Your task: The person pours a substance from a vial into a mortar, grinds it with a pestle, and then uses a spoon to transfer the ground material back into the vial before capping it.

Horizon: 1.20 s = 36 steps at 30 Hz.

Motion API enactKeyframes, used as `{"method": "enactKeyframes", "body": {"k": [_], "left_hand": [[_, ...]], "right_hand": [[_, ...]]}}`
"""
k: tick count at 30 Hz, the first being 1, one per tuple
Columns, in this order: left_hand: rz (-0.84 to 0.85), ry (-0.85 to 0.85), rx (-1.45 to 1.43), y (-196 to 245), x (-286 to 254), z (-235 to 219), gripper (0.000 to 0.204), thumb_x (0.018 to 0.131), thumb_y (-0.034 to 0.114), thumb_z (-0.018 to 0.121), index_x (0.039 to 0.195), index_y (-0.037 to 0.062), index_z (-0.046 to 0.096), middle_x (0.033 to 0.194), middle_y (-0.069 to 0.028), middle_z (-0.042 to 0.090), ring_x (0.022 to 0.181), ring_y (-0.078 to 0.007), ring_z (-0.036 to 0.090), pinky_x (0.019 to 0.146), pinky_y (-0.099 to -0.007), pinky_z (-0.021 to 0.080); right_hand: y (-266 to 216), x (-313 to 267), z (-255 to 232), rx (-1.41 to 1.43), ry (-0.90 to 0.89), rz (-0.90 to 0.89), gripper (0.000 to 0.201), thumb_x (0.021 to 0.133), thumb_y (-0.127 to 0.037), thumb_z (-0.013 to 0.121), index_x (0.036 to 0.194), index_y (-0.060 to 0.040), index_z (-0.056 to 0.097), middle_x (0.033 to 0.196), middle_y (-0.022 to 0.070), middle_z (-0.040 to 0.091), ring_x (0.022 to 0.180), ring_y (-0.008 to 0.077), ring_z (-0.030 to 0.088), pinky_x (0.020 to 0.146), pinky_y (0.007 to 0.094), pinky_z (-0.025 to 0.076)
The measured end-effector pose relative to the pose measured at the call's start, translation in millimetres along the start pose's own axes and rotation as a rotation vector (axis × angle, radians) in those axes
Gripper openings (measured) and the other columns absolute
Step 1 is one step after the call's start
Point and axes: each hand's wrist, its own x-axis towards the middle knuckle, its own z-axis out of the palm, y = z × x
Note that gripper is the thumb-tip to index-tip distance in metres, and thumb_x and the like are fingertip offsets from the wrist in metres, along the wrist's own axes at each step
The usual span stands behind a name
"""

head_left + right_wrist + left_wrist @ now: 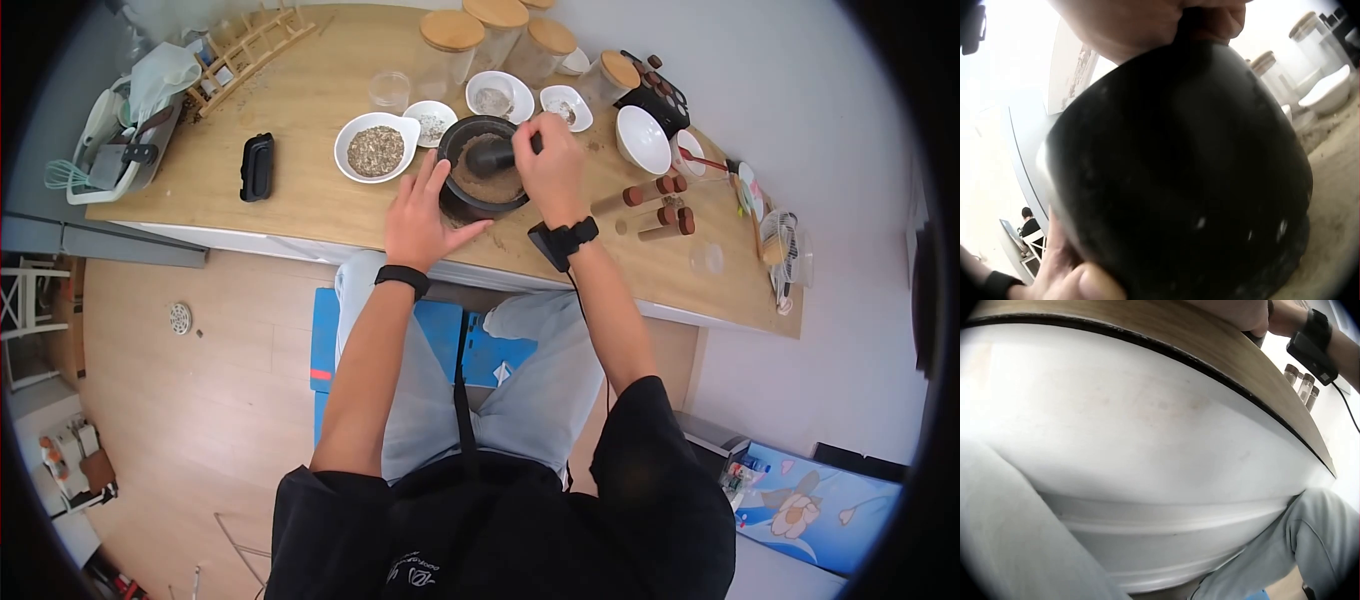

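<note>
A dark stone mortar (482, 209) stands near the table's front edge, with brown powder (502, 187) inside. My right hand (555, 175) grips the dark pestle (488, 157), which leans into the mortar with its head in the powder. Against the mortar's left side lies my left hand (413, 222), fingers straight along the wall and thumb stretched toward the front. The right wrist view is mostly filled by the mortar's outer wall (1179, 175), with the left thumb at its lower left. In the left wrist view the table's front edge shows, and the mortar's bowl is hidden.
Left of the mortar stands a white bowl (340, 150) of coarse brown bits. Smaller white dishes and lidded glass jars (447, 62) line the back. Corked tubes (668, 222) lie at the right. A black case (257, 167) and a wooden rack (250, 55) are further left.
</note>
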Motion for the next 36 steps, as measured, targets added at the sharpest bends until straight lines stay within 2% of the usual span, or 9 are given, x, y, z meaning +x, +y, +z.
{"method": "enactKeyframes", "body": {"k": [2,6,10,12,22,26,28,32,36], "left_hand": [[-0.014,-0.015,-0.013,1.6,-1.2,0.7,0.102,0.06,0.052,0.094,0.14,0.0065,0.049,0.147,-0.0176,0.056,0.105,-0.0342,0.06,0.087,-0.0437,0.057],[-0.023,-0.019,0.005,3.7,3.6,-1.8,0.101,0.06,0.052,0.094,0.139,0.0059,0.051,0.146,-0.0174,0.057,0.104,-0.0342,0.06,0.086,-0.0439,0.058],[-0.032,-0.016,0.001,5.6,-2.1,-0.4,0.099,0.061,0.052,0.094,0.138,0.0052,0.052,0.145,-0.0173,0.057,0.103,-0.0339,0.06,0.083,-0.0435,0.058],[-0.002,0.011,0.029,1.3,4.2,-0.4,0.1,0.061,0.053,0.094,0.138,0.0053,0.051,0.145,-0.0172,0.057,0.102,-0.0337,0.06,0.082,-0.0432,0.059],[-0.028,-0.021,0.017,5.2,-4.5,-0.3,0.103,0.061,0.054,0.093,0.141,0.0059,0.049,0.145,-0.018,0.058,0.103,-0.0337,0.061,0.084,-0.0432,0.058],[-0.086,-0.077,-0.025,7.9,-1.0,-3.7,0.104,0.062,0.046,0.097,0.141,0.0003,0.047,0.141,-0.0201,0.059,0.116,-0.0363,0.059,0.096,-0.0436,0.055],[-0.082,-0.079,-0.007,8.2,-0.9,-6.5,0.104,0.062,0.046,0.097,0.141,0.0006,0.047,0.141,-0.02,0.059,0.117,-0.0361,0.059,0.096,-0.0435,0.055],[-0.054,-0.043,0.002,7.2,0.3,-2.9,0.1,0.062,0.052,0.093,0.139,0.004,0.051,0.146,-0.0195,0.056,0.103,-0.035,0.061,0.088,-0.0432,0.057],[-0.003,0.01,-0.002,7.5,-4.3,0.9,0.101,0.062,0.053,0.093,0.139,0.0039,0.051,0.146,-0.0199,0.056,0.102,-0.0348,0.06,0.087,-0.043,0.058]], "right_hand": [[-5.1,0.4,-8.4,0.019,-0.118,0.048,0.013,0.089,-0.009,0.069,0.083,-0.0038,0.06,0.08,0.0148,0.063,0.072,0.038,0.063,0.063,0.0453,0.05],[8.5,11.2,-4.5,0.012,-0.001,0.081,0.014,0.091,-0.011,0.069,0.083,-0.0032,0.059,0.083,0.0155,0.065,0.075,0.0393,0.063,0.066,0.0467,0.05],[-0.9,6.6,-5.1,0.028,-0.172,0.066,0.015,0.091,-0.012,0.069,0.084,-0.0022,0.06,0.083,0.017,0.064,0.076,0.0396,0.063,0.068,0.047,0.05],[8.3,7.8,6.2,0.043,0.03,0.113,0.017,0.092,-0.013,0.069,0.084,-0.0014,0.06,0.079,0.0171,0.063,0.073,0.038,0.062,0.066,0.0434,0.048],[8.4,8.8,-5.3,0.076,-0.224,0.048,0.018,0.091,-0.015,0.07,0.084,-0.0024,0.06,0.082,0.0175,0.065,0.078,0.0401,0.064,0.07,0.0463,0.05],[4.7,12.9,5.9,0.111,-0.045,0.174,0.017,0.091,-0.015,0.07,0.084,-0.0027,0.06,0.083,0.0178,0.065,0.079,0.0403,0.064,0.071,0.0468,0.05],[5.3,15.3,-2.3,0.097,-0.262,0.001,0.017,0.09,-0.015,0.071,0.085,-0.0027,0.06,0.082,0.0174,0.064,0.078,0.0396,0.064,0.07,0.0469,0.05],[1.9,11.1,5.3,0.043,-0.039,0.126,0.017,0.091,-0.016,0.07,0.085,-0.0034,0.061,0.083,0.0165,0.065,0.078,0.0398,0.064,0.069,0.0476,0.051],[8.5,15.9,-0.8,0.046,-0.204,-0.016,0.015,0.091,-0.016,0.07,0.085,-0.0045,0.062,0.083,0.0153,0.066,0.077,0.0387,0.065,0.067,0.0467,0.051]]}}
